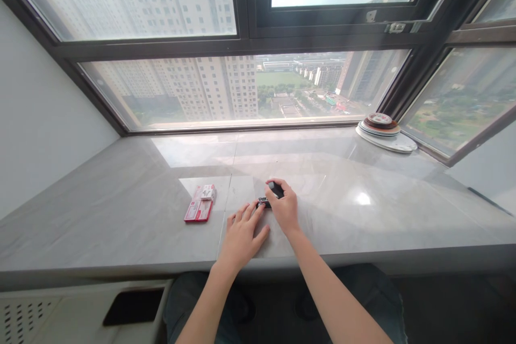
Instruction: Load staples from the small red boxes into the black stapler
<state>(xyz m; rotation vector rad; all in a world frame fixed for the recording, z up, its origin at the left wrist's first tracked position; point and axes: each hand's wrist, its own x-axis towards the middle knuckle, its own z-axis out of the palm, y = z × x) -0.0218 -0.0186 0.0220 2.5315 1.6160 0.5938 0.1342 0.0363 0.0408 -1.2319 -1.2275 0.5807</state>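
A small black object with silver parts, which looks like a stapler point(276, 189), is on the grey stone sill in front of me. My right hand point(286, 208) is closed around its raised black part, and the palm hides some of it. Spread out flat on the sill, my left hand point(242, 235) has its fingertips at the near left end of the low dark part. To the left of both hands lie flat red-and-white packs point(197, 209), with a small white box point(208, 192) on top at their far right.
Stacked round plates or mats point(387, 141) sit in the far right corner by the window. Dark window frames point(242, 45) border the sill point(100, 209) at the back. Below its front edge, at lower left, a black phone-like slab point(133, 306) rests on a pale surface point(76, 317).
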